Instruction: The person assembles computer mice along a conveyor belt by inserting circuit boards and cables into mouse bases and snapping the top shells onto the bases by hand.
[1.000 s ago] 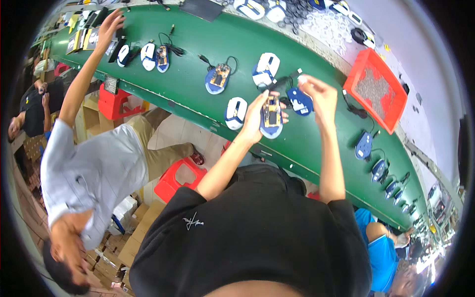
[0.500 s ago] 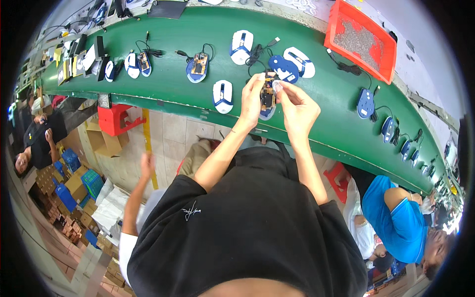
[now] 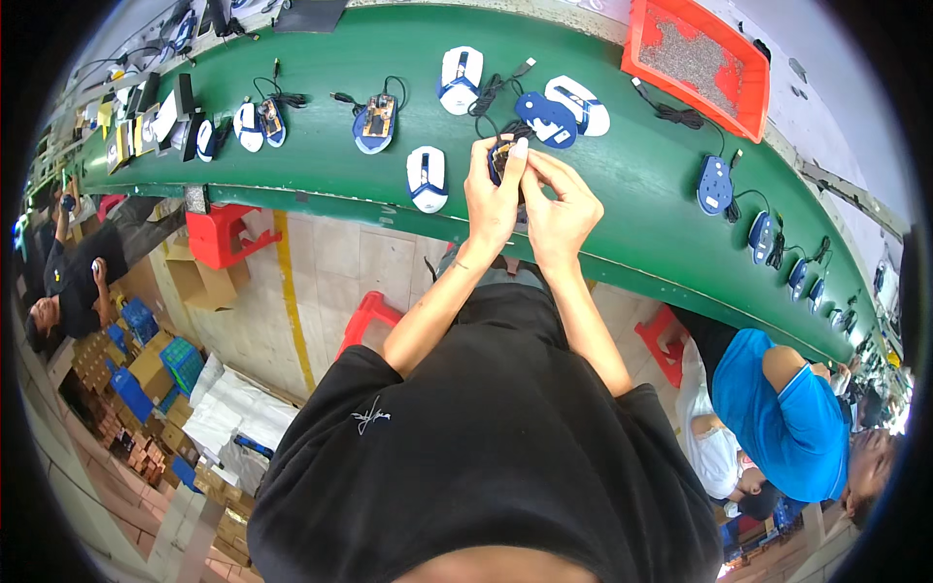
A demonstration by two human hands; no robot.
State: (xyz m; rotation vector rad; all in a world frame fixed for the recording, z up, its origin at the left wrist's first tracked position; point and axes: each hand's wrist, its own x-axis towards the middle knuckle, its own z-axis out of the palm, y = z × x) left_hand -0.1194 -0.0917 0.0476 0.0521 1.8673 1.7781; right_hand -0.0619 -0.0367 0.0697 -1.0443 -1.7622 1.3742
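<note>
Above the near edge of the green bench, both my hands are closed around an opened computer mouse point(image 3: 501, 161) with dark inner parts exposed. My left hand point(image 3: 492, 202) grips it from the left, thumb along its top. My right hand point(image 3: 564, 216) has thumb and fingers bent against its right side; the fingers hide most of the mouse. Just beyond lie a blue mouse base point(image 3: 547, 120), a white-and-blue mouse shell point(image 3: 579, 105) and a coiled black cable point(image 3: 490, 98). Left of my hands rests another white shell point(image 3: 427, 179), with a further one point(image 3: 460, 81) farther back.
An open mouse with its board showing point(image 3: 375, 123) lies left on the bench point(image 3: 321, 165). A red bin point(image 3: 637, 60) of small metal parts stands back right. Several blue mice with cables line the right side. Red stools point(image 3: 368, 319) and a person in blue point(image 3: 777, 418) are nearby.
The held mouse has tilted, so its board is now mostly covered by my fingers. My right hand has come lower and closer. Another person's arm at the lower left is gone, revealing a red stool.
</note>
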